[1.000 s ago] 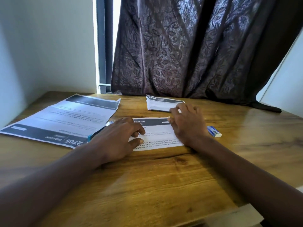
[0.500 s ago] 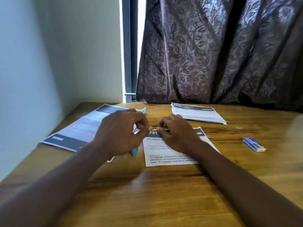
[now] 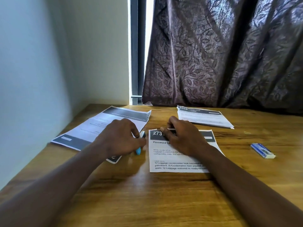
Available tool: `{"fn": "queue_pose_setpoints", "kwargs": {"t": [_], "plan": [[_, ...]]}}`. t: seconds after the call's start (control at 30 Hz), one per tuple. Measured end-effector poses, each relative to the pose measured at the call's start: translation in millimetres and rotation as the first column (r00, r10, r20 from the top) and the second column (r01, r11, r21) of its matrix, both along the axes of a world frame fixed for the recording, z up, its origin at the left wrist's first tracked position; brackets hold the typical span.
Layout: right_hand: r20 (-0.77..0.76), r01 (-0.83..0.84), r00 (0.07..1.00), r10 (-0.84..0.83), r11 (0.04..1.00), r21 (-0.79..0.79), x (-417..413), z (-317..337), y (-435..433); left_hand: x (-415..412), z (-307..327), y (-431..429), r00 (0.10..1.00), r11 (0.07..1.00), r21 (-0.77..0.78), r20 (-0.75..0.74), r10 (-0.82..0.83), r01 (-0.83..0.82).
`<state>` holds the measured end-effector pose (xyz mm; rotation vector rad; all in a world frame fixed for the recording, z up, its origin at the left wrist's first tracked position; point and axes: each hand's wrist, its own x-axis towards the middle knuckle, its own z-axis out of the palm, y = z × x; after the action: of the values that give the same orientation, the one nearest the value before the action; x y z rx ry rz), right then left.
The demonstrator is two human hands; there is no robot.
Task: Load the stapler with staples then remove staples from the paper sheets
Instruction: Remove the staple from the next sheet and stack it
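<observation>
Three lots of white printed paper with dark bands lie on the brown wooden table [image 3: 147,202]: one small paper sheet [image 3: 172,158] in the middle, one big sheet [image 3: 105,123] on the left, and one stack of sheets [image 3: 205,117] at the back. One little blue and white staple box [image 3: 262,150] lies far to the right. There are two hands. The left hand [image 3: 119,138] is curled tight around a small light blue stapler [image 3: 139,149]. The right hand [image 3: 182,136] presses on the small sheet, its fingertips [image 3: 163,130] pinching the top edge. Behind hang a dark leafy curtain [image 3: 221,54] and a pale wall [image 3: 57,54].
</observation>
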<state>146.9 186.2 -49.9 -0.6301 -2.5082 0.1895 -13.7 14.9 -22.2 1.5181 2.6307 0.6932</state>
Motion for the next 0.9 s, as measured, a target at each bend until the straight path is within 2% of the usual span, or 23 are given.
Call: {"fn": "queue_pose_setpoints", "kwargs": {"t": [0.1, 0.2, 0.33, 0.47, 0.53, 0.9], "plan": [[-0.049, -0.063, 0.997, 0.064, 0.998, 0.022, -0.7, -0.7, -3.3, -5.7, -0.6, 1.4, 0.961, 0.973, 0.226, 0.276, -0.016, -0.049], [-0.099, -0.112, 0.988, 0.119, 0.991, 0.072, -3.4, -0.2, -8.0, -4.4, 2.3, 3.3, 0.821, 0.91, 0.385, 0.563, -0.1, -0.153], [-0.124, -0.198, 0.969, 0.213, 0.973, 0.122, -3.3, 1.7, -13.3, -6.0, 3.1, 5.0, 0.66, 0.843, 0.453, 0.732, -0.167, -0.29], [-0.092, -0.232, 0.964, 0.249, 0.96, 0.159, -2.9, 3.9, -18.3, -6.8, 0.1, 5.7, 0.543, 0.835, 0.44, 0.812, -0.213, -0.33], [-0.091, -0.252, 0.96, 0.264, 0.959, 0.132, -3.2, 5.6, -21.6, -6.2, -0.4, 6.0, 0.513, 0.832, 0.437, 0.829, -0.223, -0.343], [-0.173, -0.356, 0.927, 0.334, 0.927, -0.115, -3.2, 9.1, -27.5, -6.6, -0.8, 8.8, 0.57, 0.892, 0.389, 0.797, -0.2, -0.23]]}}
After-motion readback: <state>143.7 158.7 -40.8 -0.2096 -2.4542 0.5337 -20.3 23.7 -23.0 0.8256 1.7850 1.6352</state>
